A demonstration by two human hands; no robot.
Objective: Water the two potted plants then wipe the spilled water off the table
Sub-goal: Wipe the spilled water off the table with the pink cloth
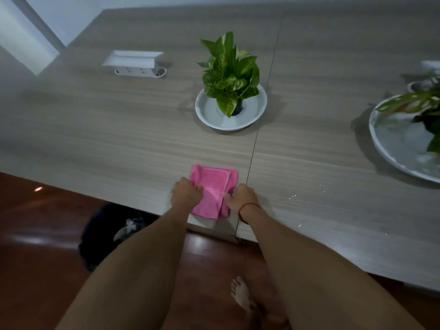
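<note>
— Noting the head view first: how do the arms sit?
— Both bare forearms reach forward and down to the near edge of the table (119,139). The left hand (187,195) is knuckles-up, fingers curled onto the left edge of the pink cloth (210,184). The right hand (240,198), with a red string (247,207) at the wrist, pinches the cloth's right-hand fold.
— Cloth position?
— Folded and lying flat at the near table edge, just left of the seam between the two tabletops.
— Plants?
— A small potted plant (229,72) stands in a white saucer (209,115), well beyond the cloth and beside the seam. A second plant (423,108) sits on a large glossy plate (390,148) at the right frame edge, partly cut off.
— Water?
— A few bright droplets (292,196) lie on the right tabletop, near the right hand and apart from the cloth.
— Anything else?
— A white socket box (135,63) sits far left on the table. A dark bin (100,236) stands below the edge, and a bare foot (241,294) is on the reddish floor.
</note>
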